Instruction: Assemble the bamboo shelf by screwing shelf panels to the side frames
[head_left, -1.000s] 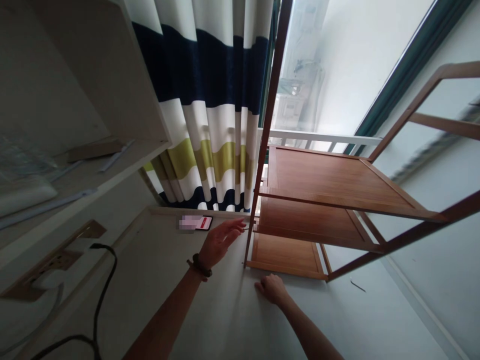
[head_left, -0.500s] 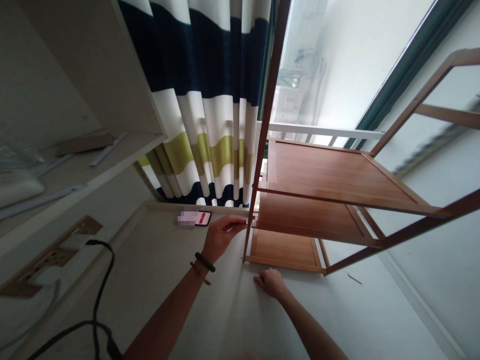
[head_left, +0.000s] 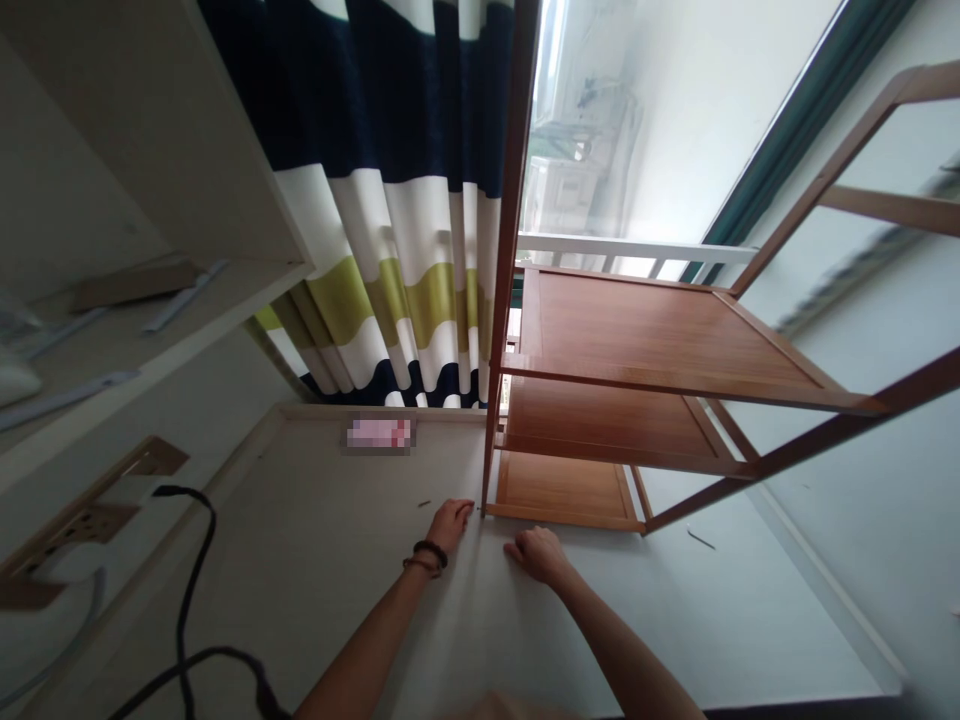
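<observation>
A brown wooden shelf rack (head_left: 675, 330) with three tiers stands on the white surface. My left hand (head_left: 450, 524) is at the foot of its left front leg, thumb and fingers pinched together by a tiny dark point on the leg, perhaps a screw end. Whatever these fingers hold is too small to make out. Just in front of the lowest tier, my right hand (head_left: 538, 555) rests on the surface with curled fingers; their inside is hidden. A short dark metal piece (head_left: 424, 503) lies left of my left hand. Beyond my right hand lies a thin bent rod like a hex key (head_left: 701, 540).
A blurred-out phone (head_left: 379, 433) lies at the back edge, below a striped curtain (head_left: 420, 230). On the left are a white cabinet shelf (head_left: 225, 300), a power strip (head_left: 90, 520) and a black cable (head_left: 196, 570). A window (head_left: 637, 130) is behind the rack.
My left hand has moved down the leg from near the middle tier to its foot. A short metal piece now shows beside it. My right hand stays nearly in place; the view has shifted slightly.
</observation>
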